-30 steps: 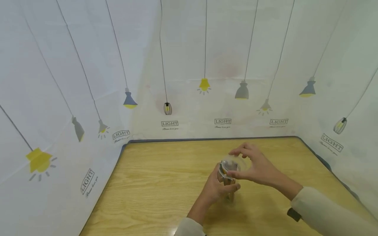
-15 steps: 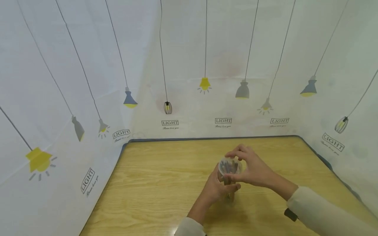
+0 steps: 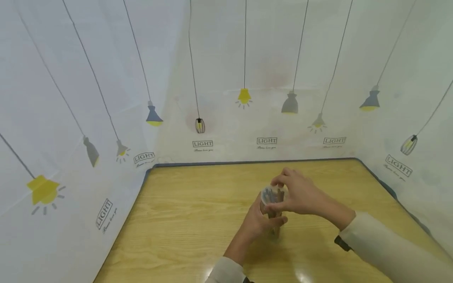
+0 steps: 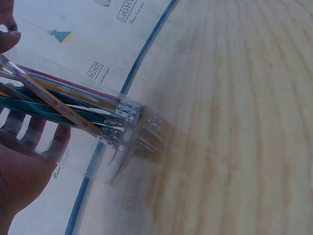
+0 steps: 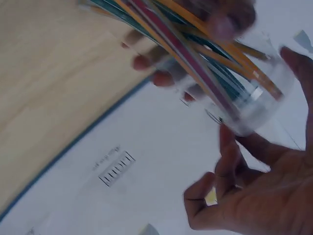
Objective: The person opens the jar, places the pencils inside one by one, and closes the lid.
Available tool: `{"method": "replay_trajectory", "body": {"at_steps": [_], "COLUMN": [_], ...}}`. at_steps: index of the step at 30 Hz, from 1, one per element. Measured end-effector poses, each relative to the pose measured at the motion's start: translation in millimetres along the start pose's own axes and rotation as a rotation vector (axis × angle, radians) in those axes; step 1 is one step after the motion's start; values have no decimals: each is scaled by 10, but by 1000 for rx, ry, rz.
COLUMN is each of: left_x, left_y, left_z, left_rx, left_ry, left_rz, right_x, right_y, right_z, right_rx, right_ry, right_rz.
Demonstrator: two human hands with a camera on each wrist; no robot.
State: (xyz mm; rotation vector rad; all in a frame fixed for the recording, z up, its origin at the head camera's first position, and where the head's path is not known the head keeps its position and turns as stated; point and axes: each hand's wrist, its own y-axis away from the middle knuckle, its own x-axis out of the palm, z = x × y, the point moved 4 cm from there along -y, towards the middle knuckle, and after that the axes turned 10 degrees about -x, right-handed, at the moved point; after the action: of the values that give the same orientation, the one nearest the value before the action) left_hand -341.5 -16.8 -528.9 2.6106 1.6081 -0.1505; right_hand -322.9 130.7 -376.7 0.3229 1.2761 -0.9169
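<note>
A clear cylindrical jar [image 4: 100, 164] full of pencils [image 4: 63, 110] stands at the middle right of the table in the head view. My left hand [image 3: 256, 220] grips the jar around its side, thumb across the front. Over the top, my right hand [image 3: 302, 194] holds a clear round lid [image 5: 264, 117] by its edge, thumb on one side and fingers on the other. That lid sits right at the jar's mouth. Orange, teal and dark red pencils show through the jar wall in both wrist views.
The wooden table [image 3: 184, 212] ends at a dark blue edge strip [image 3: 212, 162]. Behind and on both sides rise white wall sheets [image 3: 219, 47] printed with hanging lamps.
My right hand has brought the clear lid a little left, from tilted beside the jar's mouth to over it. The left hand keeps its grip on the jar.
</note>
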Motion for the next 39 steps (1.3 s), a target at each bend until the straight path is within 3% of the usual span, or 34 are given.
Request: {"method": "replay_trajectory", "body": {"at_steps": [5, 9, 15, 21, 23, 28, 39], "left_x": [1, -3, 11, 12, 9, 16, 23], "left_y": [-13, 0, 10, -10, -8, 4, 16], "left_z": [7, 16, 11, -8, 4, 43, 16], "left_rx": [-3, -20, -5, 3, -9, -15, -15], "left_ry": [10, 23, 35, 39, 38, 16, 24], "left_rz": [3, -15, 14, 11, 2, -5, -10], "right_x": [-110, -132, -120, -53, -24, 0, -8], "right_y": [-103, -114, -65, -82, -72, -43, -81], "right_z": [-68, -87, 41, 102, 83, 5, 93], "right_rx": [-100, -150, -91, 80, 74, -40, 121], "right_ry": [-87, -142, -36, 8, 2, -47, -5], "right_rz": [169, 228, 169, 68, 55, 73, 89]}}
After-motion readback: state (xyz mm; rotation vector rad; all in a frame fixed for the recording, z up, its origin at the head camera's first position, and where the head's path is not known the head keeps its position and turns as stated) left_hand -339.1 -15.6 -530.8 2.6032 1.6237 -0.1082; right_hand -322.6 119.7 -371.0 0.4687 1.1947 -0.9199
